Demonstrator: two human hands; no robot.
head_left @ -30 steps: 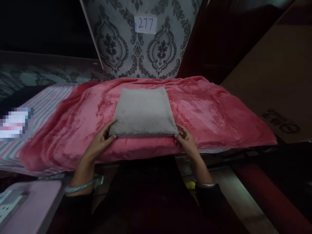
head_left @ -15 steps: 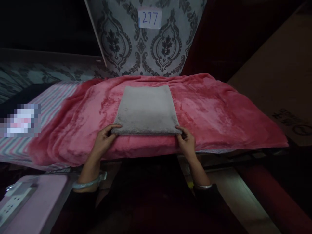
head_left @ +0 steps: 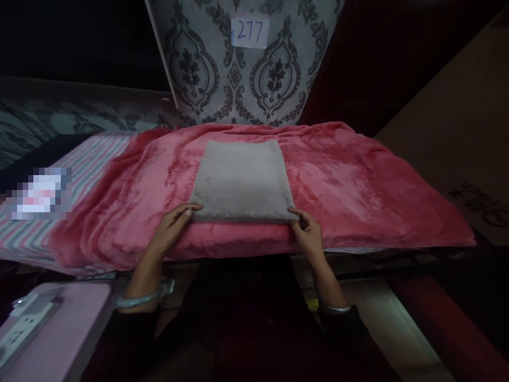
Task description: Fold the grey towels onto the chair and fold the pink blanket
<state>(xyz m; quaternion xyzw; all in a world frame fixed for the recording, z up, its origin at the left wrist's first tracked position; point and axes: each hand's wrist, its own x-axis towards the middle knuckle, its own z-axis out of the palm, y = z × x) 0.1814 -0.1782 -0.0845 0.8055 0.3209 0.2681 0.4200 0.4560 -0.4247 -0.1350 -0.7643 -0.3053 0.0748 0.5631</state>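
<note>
A flat, roughly square grey plush cloth [head_left: 243,180] lies on a pink fleece blanket [head_left: 334,196]. Its near edge looks thick, like a fold or a seam. At the near left corner, my left hand [head_left: 174,225] pinches the cloth between thumb and fingers. My right hand [head_left: 308,231] grips the near right corner in the same way, thumb underneath or in front and index finger on top. Both wrists wear bracelets. The fingertips behind the cloth's edge are partly hidden.
A striped sheet [head_left: 89,167] shows left of the blanket, with a blurred-out item [head_left: 40,193] on it. A power strip [head_left: 24,329] rests on a pink surface [head_left: 79,313] at lower left. A cardboard box [head_left: 449,138] stands right. Patterned wallpaper [head_left: 234,74] rises behind.
The view has shifted slightly, so everything sits a little further right. My left thumb now shows more plainly at the corner. The cloth stays flat on the blanket.
</note>
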